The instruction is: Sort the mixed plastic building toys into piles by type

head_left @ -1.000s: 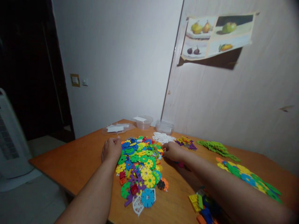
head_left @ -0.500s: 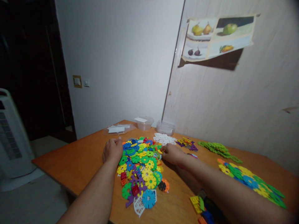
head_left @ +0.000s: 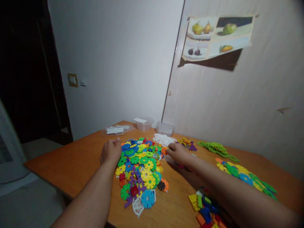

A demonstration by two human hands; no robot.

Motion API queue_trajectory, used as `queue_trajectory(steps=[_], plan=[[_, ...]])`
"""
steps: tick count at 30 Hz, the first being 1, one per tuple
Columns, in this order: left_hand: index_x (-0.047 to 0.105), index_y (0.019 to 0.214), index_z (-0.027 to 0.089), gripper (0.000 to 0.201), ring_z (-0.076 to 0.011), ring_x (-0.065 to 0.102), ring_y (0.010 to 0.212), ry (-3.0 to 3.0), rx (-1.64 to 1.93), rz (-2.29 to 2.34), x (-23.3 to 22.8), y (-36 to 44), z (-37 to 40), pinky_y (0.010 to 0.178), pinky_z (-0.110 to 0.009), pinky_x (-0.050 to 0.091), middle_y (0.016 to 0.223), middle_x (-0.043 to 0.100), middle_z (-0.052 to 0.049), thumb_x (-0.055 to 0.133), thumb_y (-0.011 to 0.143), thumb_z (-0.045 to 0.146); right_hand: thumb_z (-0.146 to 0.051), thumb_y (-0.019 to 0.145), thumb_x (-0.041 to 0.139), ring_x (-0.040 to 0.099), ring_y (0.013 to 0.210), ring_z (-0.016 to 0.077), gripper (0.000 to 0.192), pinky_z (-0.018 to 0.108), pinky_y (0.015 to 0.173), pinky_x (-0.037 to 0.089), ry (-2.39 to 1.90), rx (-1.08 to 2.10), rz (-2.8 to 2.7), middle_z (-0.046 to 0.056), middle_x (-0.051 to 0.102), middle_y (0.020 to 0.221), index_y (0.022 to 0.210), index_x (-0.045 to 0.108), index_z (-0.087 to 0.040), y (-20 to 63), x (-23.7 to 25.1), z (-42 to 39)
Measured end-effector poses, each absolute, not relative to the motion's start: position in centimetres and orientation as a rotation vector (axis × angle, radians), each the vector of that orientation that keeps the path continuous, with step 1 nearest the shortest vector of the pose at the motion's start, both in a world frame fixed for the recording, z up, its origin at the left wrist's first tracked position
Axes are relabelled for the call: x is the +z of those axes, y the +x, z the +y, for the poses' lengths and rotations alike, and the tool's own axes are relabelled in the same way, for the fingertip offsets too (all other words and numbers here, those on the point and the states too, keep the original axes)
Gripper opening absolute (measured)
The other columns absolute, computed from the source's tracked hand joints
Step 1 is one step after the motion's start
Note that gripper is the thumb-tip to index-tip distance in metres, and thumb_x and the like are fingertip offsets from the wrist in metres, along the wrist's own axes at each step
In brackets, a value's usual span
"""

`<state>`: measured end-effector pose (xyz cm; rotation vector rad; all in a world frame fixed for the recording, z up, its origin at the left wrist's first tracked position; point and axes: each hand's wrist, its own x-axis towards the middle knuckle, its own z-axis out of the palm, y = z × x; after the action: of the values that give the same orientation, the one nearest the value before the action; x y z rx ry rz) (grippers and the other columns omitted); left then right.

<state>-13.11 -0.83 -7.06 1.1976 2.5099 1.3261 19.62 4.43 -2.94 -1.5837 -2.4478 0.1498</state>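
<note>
A heap of colourful plastic snowflake discs (head_left: 141, 166) lies in the middle of the orange wooden table (head_left: 78, 158). My left hand (head_left: 110, 151) rests curled at the heap's left edge, fingers closed; whether it holds a piece is hidden. My right hand (head_left: 177, 153) sits at the heap's right edge, fingertips pinched near an orange piece (head_left: 163, 149); the grip itself is hidden from view.
A white disc pile (head_left: 163, 139), a purple-yellow pile (head_left: 187, 143), a light-green pile (head_left: 217, 148) and a mixed row (head_left: 244, 179) lie to the right. Small bricks (head_left: 204, 210) sit near my right forearm. Clear tubs (head_left: 143, 123) and lids (head_left: 115, 129) stand at the back.
Both hands stay at the heap's sides. My right hand has shifted slightly toward the far side of the heap. The camera view drifted a little.
</note>
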Motion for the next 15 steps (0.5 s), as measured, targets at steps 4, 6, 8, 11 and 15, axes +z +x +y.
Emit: queue_trajectory(steps=[4, 6, 8, 11, 15], plan=[[0.072, 0.103, 0.02, 0.049, -0.037, 0.066, 0.112, 1.175, 1.326, 2.52, -7.2, -13.4, -0.6, 0.09, -0.045, 0.05, 0.116, 0.073, -0.018, 0.039, 0.097, 0.056, -0.026, 0.093, 0.052, 0.054, 0.071, 0.0122, 0.021, 0.024, 0.06, 0.03, -1.58, 0.154, -2.419, 0.002, 0.067, 0.079, 0.083, 0.067, -0.016, 21.0, -3.1, 3.7], [0.072, 0.103, 0.02, 0.05, -0.0377, 0.067, 0.11, 1.179, 1.322, 2.521, -7.4, -13.5, -0.5, 0.088, -0.046, 0.051, 0.115, 0.074, -0.018, 0.039, 0.096, 0.058, -0.025, 0.091, 0.053, 0.053, 0.072, 0.0128, 0.019, 0.025, 0.061, 0.029, -1.57, 0.117, -2.424, 0.003, 0.067, 0.08, 0.082, 0.067, -0.016, 21.2, -3.2, 2.8], [0.072, 0.102, 0.021, 0.05, -0.0379, 0.067, 0.108, 1.188, 1.314, 2.525, -7.4, -13.6, -0.5, 0.086, -0.046, 0.051, 0.115, 0.074, -0.018, 0.039, 0.096, 0.058, -0.027, 0.091, 0.054, 0.053, 0.075, 0.0141, 0.018, 0.026, 0.062, 0.028, -1.539, 0.068, -2.442, 0.005, 0.068, 0.086, 0.083, 0.068, -0.017, 20.9, -3.2, 1.6], [0.073, 0.101, 0.022, 0.049, -0.0372, 0.068, 0.106, 1.187, 1.297, 2.528, -7.3, -13.6, -0.5, 0.084, -0.045, 0.051, 0.114, 0.074, -0.017, 0.039, 0.096, 0.057, -0.037, 0.094, 0.056, 0.054, 0.077, 0.0151, 0.025, 0.027, 0.063, 0.027, -1.45, -0.001, -2.51, 0.008, 0.069, 0.096, 0.087, 0.07, -0.018, 20.2, -3.2, -0.1], [0.072, 0.1, 0.02, 0.05, -0.0364, 0.068, 0.106, 1.194, 1.292, 2.515, -7.0, -13.5, -0.7, 0.086, -0.045, 0.051, 0.112, 0.074, -0.018, 0.039, 0.096, 0.057, -0.04, 0.099, 0.051, 0.056, 0.075, 0.0152, 0.031, 0.029, 0.064, 0.029, -1.353, -0.141, -2.672, 0.009, 0.069, 0.096, 0.088, 0.071, -0.018, 19.7, -3.0, -1.8]])
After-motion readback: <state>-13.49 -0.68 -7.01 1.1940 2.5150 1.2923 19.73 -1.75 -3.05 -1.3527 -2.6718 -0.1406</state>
